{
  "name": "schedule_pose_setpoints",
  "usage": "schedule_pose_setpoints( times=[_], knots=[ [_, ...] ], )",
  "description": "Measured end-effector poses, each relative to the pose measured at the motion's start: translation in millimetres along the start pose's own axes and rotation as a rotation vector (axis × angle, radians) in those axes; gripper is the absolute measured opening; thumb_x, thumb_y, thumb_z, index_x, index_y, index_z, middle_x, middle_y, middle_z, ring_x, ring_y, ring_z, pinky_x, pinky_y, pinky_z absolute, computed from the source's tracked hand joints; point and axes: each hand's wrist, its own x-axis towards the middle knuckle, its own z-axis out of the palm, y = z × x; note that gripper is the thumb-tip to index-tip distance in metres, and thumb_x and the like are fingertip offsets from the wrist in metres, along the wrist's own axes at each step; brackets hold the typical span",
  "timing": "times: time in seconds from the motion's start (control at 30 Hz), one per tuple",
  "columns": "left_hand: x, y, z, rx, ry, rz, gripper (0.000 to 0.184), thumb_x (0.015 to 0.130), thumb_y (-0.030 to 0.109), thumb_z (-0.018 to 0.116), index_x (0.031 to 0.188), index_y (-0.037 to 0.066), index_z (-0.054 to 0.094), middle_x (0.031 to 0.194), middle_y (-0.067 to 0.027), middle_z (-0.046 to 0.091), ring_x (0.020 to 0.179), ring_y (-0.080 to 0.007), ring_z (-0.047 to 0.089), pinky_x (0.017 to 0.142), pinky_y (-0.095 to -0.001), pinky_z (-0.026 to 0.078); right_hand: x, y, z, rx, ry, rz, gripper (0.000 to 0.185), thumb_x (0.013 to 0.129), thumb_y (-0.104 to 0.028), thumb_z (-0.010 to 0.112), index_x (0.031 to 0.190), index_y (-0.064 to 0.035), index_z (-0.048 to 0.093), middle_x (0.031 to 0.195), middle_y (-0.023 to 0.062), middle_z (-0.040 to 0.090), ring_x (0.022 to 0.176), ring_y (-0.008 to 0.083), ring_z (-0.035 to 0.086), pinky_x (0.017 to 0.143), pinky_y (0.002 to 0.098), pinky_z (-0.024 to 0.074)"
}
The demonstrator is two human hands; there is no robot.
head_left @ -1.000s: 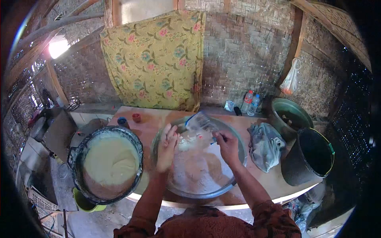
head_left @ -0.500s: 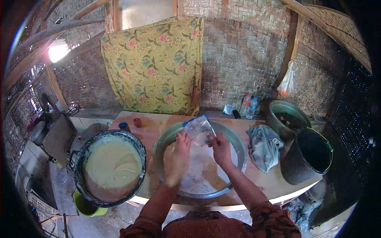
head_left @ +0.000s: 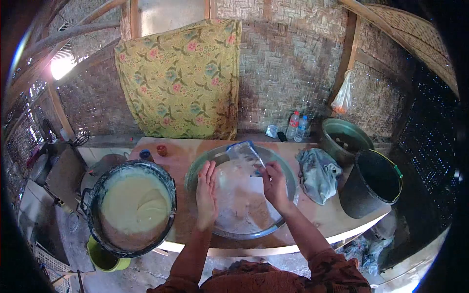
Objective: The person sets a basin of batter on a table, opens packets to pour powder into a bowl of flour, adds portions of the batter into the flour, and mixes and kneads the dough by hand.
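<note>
A wide metal basin (head_left: pixel 292 195) on the table holds white powder (head_left: pixel 239 210). Over its right side, my right hand (head_left: pixel 275 184) pinches the edge of a clear plastic bag (head_left: pixel 245 153) with blue along its top. The bag hangs tilted above the powder. My left hand (head_left: pixel 207 191) is over the left side of the basin, palm turned inward, fingers extended, holding nothing and apart from the bag. Left of the basin stands a black-rimmed tub (head_left: pixel 172 207) of pale, thick batter (head_left: pixel 132 198).
Two small jars, one red (head_left: pixel 161 150) and one blue (head_left: pixel 145 155), stand behind the tub. To the right are a grey cloth (head_left: pixel 318 175), a black bucket (head_left: pixel 359 193) and a green tub (head_left: pixel 328 141). Plastic bottles (head_left: pixel 297 128) stand at the back.
My left hand has moved left, away from the plastic bag it was near half a second ago. The bag stays in my right hand. The whole view has shifted slightly.
</note>
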Motion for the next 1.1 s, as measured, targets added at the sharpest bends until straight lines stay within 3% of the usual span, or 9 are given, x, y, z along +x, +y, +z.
schedule_pose_setpoints(
  times=[0.2, 0.27, 0.47, 0.53, 0.77, 0.83, 0.93, 1.0, 1.1],
  knots=[
    [-6.8, -15.0, -3.7, 0.255, -0.064, -0.052, 0.069, 0.103, 0.049, 0.032, 0.148, -0.002, 0.022, 0.149, -0.0173, 0.036, 0.14, -0.0253, 0.031, 0.117, -0.0368, 0.016, -8.3, -8.5, -2.0, -0.108, -0.096, 0.013, 0.015, 0.094, -0.005, 0.052, 0.093, 0.0016, 0.065, 0.09, 0.0173, 0.057, 0.082, 0.0342, 0.057, 0.074, 0.041, 0.0454],
    [-9.6, -13.3, 20.4, -0.241, 0.106, -0.45, 0.065, 0.102, 0.045, 0.042, 0.148, 0.002, 0.026, 0.145, -0.015, 0.04, 0.134, -0.0248, 0.038, 0.114, -0.0355, 0.022, -10.3, -7.2, 2.5, -0.07, -0.138, 0.054, 0.013, 0.094, -0.005, 0.053, 0.091, 0.0017, 0.064, 0.089, 0.0171, 0.057, 0.082, 0.0341, 0.057, 0.074, 0.0405, 0.0452],
    [9.0, -39.0, 19.2, 0.101, 0.152, -0.253, 0.037, 0.094, 0.027, 0.064, 0.125, 0.01, 0.052, 0.113, -0.0018, 0.062, 0.096, -0.0126, 0.06, 0.081, -0.0316, 0.049, -9.2, -15.8, -12.4, -0.07, -0.255, 0.03, 0.012, 0.09, -0.006, 0.061, 0.099, 0.0009, 0.062, 0.096, 0.016, 0.055, 0.082, 0.0314, 0.057, 0.073, 0.0376, 0.0458],
    [10.1, -39.8, 30.0, -0.244, 0.186, -0.124, 0.028, 0.093, 0.023, 0.065, 0.117, 0.01, 0.056, 0.105, -0.0006, 0.063, 0.087, -0.0122, 0.062, 0.072, -0.0269, 0.05, -8.4, -34.5, -16.2, 0.036, 0.074, 0.175, 0.027, 0.089, -0.008, 0.063, 0.115, -0.0016, 0.06, 0.107, 0.0149, 0.054, 0.087, 0.0296, 0.058, 0.073, 0.0362, 0.0474],
    [-5.8, -63.1, 31.7, -0.155, 0.347, -0.285, 0.026, 0.094, 0.032, 0.062, 0.107, 0.009, 0.061, 0.091, -0.0003, 0.062, 0.079, -0.0111, 0.057, 0.068, -0.025, 0.047, -39.6, -5.2, -17.9, -0.103, 0.002, 0.07, 0.029, 0.087, -0.016, 0.065, 0.114, -0.0033, 0.062, 0.114, 0.016, 0.057, 0.09, 0.0333, 0.062, 0.08, 0.0421, 0.0501],
    [-9.9, -64.0, 40.9, -0.227, 0.221, -0.146, 0.02, 0.095, 0.031, 0.062, 0.099, 0.012, 0.061, 0.09, -0.0012, 0.062, 0.076, -0.0088, 0.056, 0.063, -0.0241, 0.045, -49.1, 5.2, -11.6, 0.029, 0.046, 0.062, 0.024, 0.087, -0.013, 0.063, 0.109, -0.0045, 0.065, 0.11, 0.0172, 0.059, 0.092, 0.0372, 0.061, 0.081, 0.0433, 0.0499],
    [-17.5, -63.0, 16.3, 0.427, 0.299, 0.004, 0.036, 0.098, 0.034, 0.055, 0.109, 0.0, 0.059, 0.106, -0.0099, 0.06, 0.095, -0.0207, 0.057, 0.084, -0.0344, 0.047, -51.5, 15.5, -12.5, 0.224, -0.096, 0.153, 0.021, 0.083, -0.004, 0.062, 0.103, -0.0034, 0.067, 0.103, 0.0179, 0.06, 0.09, 0.035, 0.061, 0.082, 0.0416, 0.0482],
    [-41.4, -53.0, 50.5, 0.724, 0.395, 0.309, 0.045, 0.099, 0.035, 0.053, 0.121, -0.004, 0.052, 0.12, -0.0162, 0.054, 0.108, -0.0272, 0.053, 0.096, -0.0401, 0.042, -59.0, 22.3, -18.7, 0.238, 0.125, 0.071, 0.02, 0.083, -0.001, 0.058, 0.101, -0.0015, 0.066, 0.101, 0.0178, 0.059, 0.085, 0.0372, 0.059, 0.081, 0.0422, 0.0481],
    [-97.4, -45.4, 84.2, 0.91, 0.487, 0.657, 0.051, 0.1, 0.035, 0.05, 0.132, -0.003, 0.042, 0.133, -0.019, 0.046, 0.122, -0.0285, 0.046, 0.104, -0.0421, 0.038, -74.7, 49.8, -25.8, 0.281, 0.091, 0.21, 0.02, 0.081, 0.001, 0.061, 0.1, 0.0022, 0.065, 0.102, 0.0162, 0.061, 0.083, 0.0255, 0.064, 0.074, 0.0375, 0.0503]
  ],
)
